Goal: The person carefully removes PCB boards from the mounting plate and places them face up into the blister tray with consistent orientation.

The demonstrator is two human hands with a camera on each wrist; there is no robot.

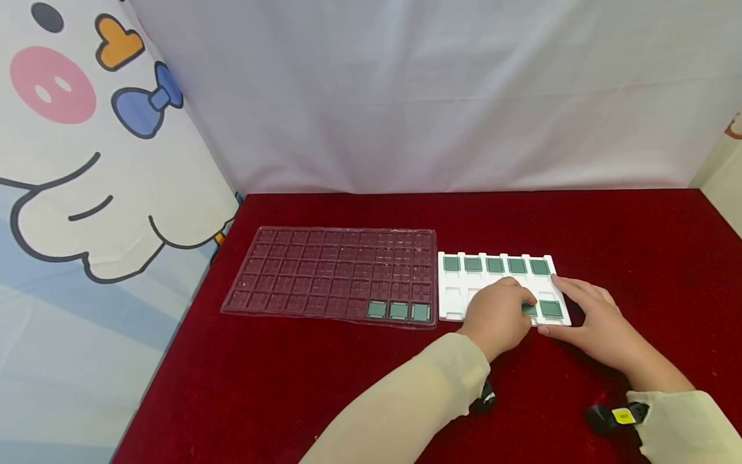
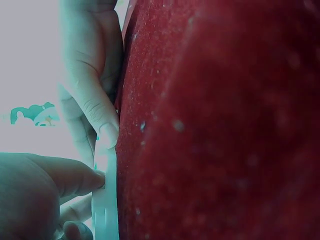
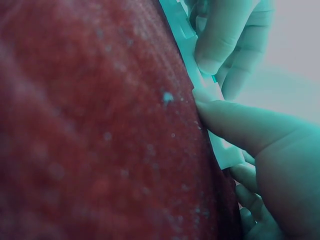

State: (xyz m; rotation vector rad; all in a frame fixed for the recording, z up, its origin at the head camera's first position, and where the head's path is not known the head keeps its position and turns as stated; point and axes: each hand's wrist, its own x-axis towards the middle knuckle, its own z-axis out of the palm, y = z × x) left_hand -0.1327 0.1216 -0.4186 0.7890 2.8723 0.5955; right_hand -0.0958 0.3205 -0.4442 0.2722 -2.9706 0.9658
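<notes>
A white plastic tray (image 1: 487,280) holds square green chips in its compartments: a row along the far side, including the far-right chip (image 1: 540,267), and more at the near right. My left hand (image 1: 495,312) reaches over the tray's near middle, thumb and fingers curled down at a green chip (image 1: 529,310) in the near row; its fingertips are partly hidden. Beside that lies the near-right corner chip (image 1: 551,310). My right hand (image 1: 599,322) holds the tray's right end, thumb at the near edge and fingers along the right side. In the right wrist view, the right thumb (image 3: 225,117) presses the tray's side.
Left of the white tray lies a clear plastic tray (image 1: 324,270) with a grid of small compartments, its right edge close to the white one. Three green chips (image 1: 399,310) sit in its near-right corner. Both trays rest on a red cloth (image 1: 261,386); a white curtain hangs behind.
</notes>
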